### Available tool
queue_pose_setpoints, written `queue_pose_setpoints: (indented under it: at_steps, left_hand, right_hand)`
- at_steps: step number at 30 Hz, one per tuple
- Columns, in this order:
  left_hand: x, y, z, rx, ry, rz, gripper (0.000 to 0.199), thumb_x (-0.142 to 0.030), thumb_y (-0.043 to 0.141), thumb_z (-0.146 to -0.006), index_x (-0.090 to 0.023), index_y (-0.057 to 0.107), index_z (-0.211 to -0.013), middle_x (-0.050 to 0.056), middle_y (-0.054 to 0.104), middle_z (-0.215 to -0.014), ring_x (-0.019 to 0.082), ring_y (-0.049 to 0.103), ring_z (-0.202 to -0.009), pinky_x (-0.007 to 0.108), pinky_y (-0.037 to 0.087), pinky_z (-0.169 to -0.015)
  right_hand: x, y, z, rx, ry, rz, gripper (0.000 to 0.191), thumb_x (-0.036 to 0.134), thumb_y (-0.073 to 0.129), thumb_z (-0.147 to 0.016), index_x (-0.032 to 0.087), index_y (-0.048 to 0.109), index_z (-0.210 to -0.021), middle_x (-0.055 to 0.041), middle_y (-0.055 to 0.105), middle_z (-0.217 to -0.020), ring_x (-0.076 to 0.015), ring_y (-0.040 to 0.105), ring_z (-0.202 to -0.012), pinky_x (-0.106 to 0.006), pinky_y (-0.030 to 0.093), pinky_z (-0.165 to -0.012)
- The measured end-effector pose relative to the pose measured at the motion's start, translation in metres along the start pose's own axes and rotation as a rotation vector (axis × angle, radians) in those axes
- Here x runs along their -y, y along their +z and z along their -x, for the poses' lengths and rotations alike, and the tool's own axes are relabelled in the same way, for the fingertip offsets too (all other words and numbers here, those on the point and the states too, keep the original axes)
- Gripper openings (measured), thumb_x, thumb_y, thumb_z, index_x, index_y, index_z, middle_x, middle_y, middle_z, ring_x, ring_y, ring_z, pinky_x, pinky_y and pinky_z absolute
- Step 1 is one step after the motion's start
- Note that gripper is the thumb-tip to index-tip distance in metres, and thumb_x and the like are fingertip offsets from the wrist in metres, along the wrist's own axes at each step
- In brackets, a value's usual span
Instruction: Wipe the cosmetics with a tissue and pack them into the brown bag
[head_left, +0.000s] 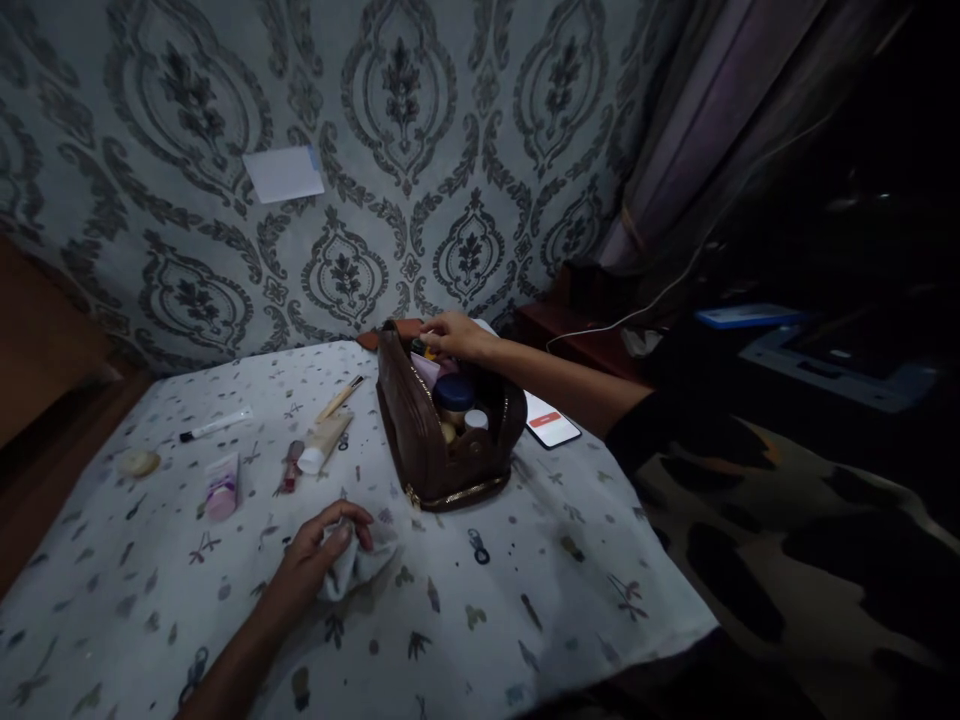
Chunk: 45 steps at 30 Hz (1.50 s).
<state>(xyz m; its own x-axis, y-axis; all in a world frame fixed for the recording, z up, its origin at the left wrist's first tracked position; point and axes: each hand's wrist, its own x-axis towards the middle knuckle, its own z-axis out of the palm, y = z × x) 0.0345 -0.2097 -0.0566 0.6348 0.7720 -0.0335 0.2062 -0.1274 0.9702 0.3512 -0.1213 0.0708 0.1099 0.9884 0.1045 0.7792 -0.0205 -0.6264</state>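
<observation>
An unzipped brown bag [409,430] stands on the patterned cloth, with a dark blue-lidded jar [454,393], a white-capped item [475,420] and other small items inside. My right hand [459,336] reaches over its back part, fingers bent down at the opening; what they hold, if anything, is hidden. My left hand [326,545] grips a light crumpled cloth [360,568] in front of the bag. Left of the bag lie a cream tube with a white cap [325,443], a small reddish bottle [292,467] and wooden-handled brushes [339,398].
Farther left on the table [405,660] are a pink-purple tube [223,486], a clear stick with a black end [216,425] and a round pale item [139,462]. A lit phone [551,420] lies right of the bag. Patterned wallpaper rises behind.
</observation>
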Motion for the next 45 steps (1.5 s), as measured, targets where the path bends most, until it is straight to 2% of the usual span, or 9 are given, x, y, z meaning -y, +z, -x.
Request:
queue_pose_setpoints:
  at_steps: [6,14,21,29,35,37,40,42,45]
  left_hand:
    - [-0.002,0.001,0.001,0.0,-0.009,0.041,0.051,-0.066,0.05,-0.086,-0.018,0.065,-0.094,0.006,0.066,-0.083,0.026,0.058,-0.087,0.034,0.039,-0.086]
    - [-0.002,0.001,0.0,0.008,-0.021,0.049,0.051,-0.066,0.049,-0.086,-0.018,0.065,-0.096,0.006,0.066,-0.084,0.024,0.056,-0.084,0.032,0.038,-0.078]
    - [-0.001,0.002,0.0,0.022,0.002,0.081,0.05,-0.065,0.052,-0.086,-0.017,0.065,-0.095,0.006,0.067,-0.082,0.022,0.058,-0.082,0.031,0.04,-0.079]
    - [-0.005,-0.002,0.001,-0.027,0.045,0.153,0.045,-0.06,0.054,-0.088,-0.017,0.066,-0.093,0.005,0.067,-0.081,0.02,0.059,-0.083,0.029,0.042,-0.08]
    - [-0.01,0.001,0.01,-0.162,-0.092,0.309,0.047,-0.064,0.057,-0.083,-0.017,0.063,-0.089,0.003,0.065,-0.078,0.011,0.048,-0.053,0.023,0.036,-0.053]
    - [-0.017,-0.006,0.01,-0.172,-0.072,0.227,0.044,-0.061,0.057,-0.085,-0.018,0.064,-0.088,0.003,0.066,-0.078,0.012,0.05,-0.055,0.024,0.038,-0.055]
    - [-0.032,-0.033,-0.007,-0.165,0.084,-0.085,0.034,-0.05,0.057,-0.088,-0.018,0.069,-0.086,0.005,0.069,-0.088,0.02,0.062,-0.082,0.028,0.045,-0.073]
    - [-0.044,-0.057,-0.033,-0.142,0.164,-0.305,0.028,-0.043,0.058,-0.088,-0.018,0.07,-0.087,0.006,0.07,-0.096,0.024,0.062,-0.095,0.032,0.046,-0.082]
    - [-0.055,-0.085,-0.088,-0.269,0.008,-0.817,0.022,-0.032,0.055,-0.09,-0.018,0.069,-0.1,0.006,0.069,-0.095,0.024,0.062,-0.093,0.033,0.046,-0.084]
  right_hand:
    - [0.01,0.002,0.013,-0.051,-0.013,0.213,0.051,0.035,0.07,-0.084,0.008,0.058,-0.125,-0.009,0.073,-0.097,-0.0189,0.066,-0.085,-0.024,0.047,-0.073]
    - [0.019,0.006,0.013,-0.057,-0.033,0.279,0.036,0.017,0.062,-0.083,0.01,0.063,-0.118,-0.0073,0.071,-0.089,-0.017,0.063,-0.077,-0.022,0.044,-0.066]
    - [0.021,0.003,0.01,0.083,-0.035,0.269,0.031,0.012,0.056,-0.083,0.013,0.071,-0.109,-0.001,0.064,-0.063,-0.0127,0.057,-0.054,-0.02,0.038,-0.05]
    - [0.015,0.006,0.009,0.098,-0.018,0.283,0.034,0.018,0.056,-0.086,0.012,0.07,-0.116,-0.0043,0.071,-0.072,-0.0161,0.063,-0.061,-0.023,0.042,-0.055]
    - [0.037,-0.006,0.035,-0.106,-0.111,0.557,0.037,0.021,0.061,-0.088,0.011,0.067,-0.124,-0.0131,0.075,-0.091,-0.0226,0.068,-0.082,-0.028,0.043,-0.067]
    - [0.045,-0.018,0.039,-0.153,-0.178,0.649,0.035,0.02,0.06,-0.091,0.011,0.068,-0.124,-0.0163,0.076,-0.094,-0.0226,0.069,-0.086,-0.029,0.039,-0.066]
    - [0.057,-0.049,0.027,-0.196,-0.23,0.742,0.026,0.021,0.066,-0.087,0.015,0.074,-0.111,-0.0127,0.077,-0.086,-0.014,0.066,-0.075,-0.029,0.023,-0.058]
    - [0.064,-0.075,0.009,-0.214,-0.242,0.438,0.013,0.017,0.064,-0.082,0.011,0.076,-0.08,0.0008,0.065,-0.051,-0.0021,0.051,-0.053,-0.028,0.015,-0.055]
    - [0.077,-0.108,-0.016,-0.18,-0.27,-0.016,0.04,0.018,0.051,-0.086,0.014,0.053,-0.046,0.0124,0.027,-0.03,-0.001,0.025,-0.04,-0.02,0.012,-0.048]
